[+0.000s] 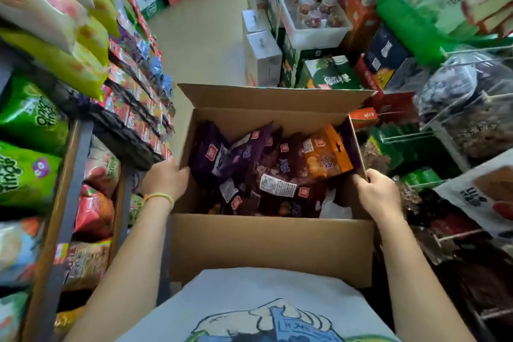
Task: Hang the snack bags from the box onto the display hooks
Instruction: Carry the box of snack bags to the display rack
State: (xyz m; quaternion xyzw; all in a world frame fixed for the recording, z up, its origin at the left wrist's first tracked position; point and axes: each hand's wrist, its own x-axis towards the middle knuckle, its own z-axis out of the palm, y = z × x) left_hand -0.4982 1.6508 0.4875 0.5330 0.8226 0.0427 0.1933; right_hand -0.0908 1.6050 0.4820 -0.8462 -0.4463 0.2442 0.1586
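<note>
An open cardboard box (269, 244) sits right in front of me in a shop aisle, its flaps up. Inside lie several snack bags: purple ones (219, 158) at the left, dark brown ones (277, 194) in the middle, and an orange bag (324, 158) at the right. My left hand (165, 179) grips the box's left wall. My right hand (379, 193) grips the box's right flap edge. Display hooks (402, 134) with hanging bags stick out at the right.
Shelves of chip bags (30, 119) line the left side close to the box. At the right hang bagged goods (472, 108) on wire pegs. Stacked cartons (262, 55) and a white bin (313, 30) stand beyond the box. The beige aisle floor (205, 36) runs ahead.
</note>
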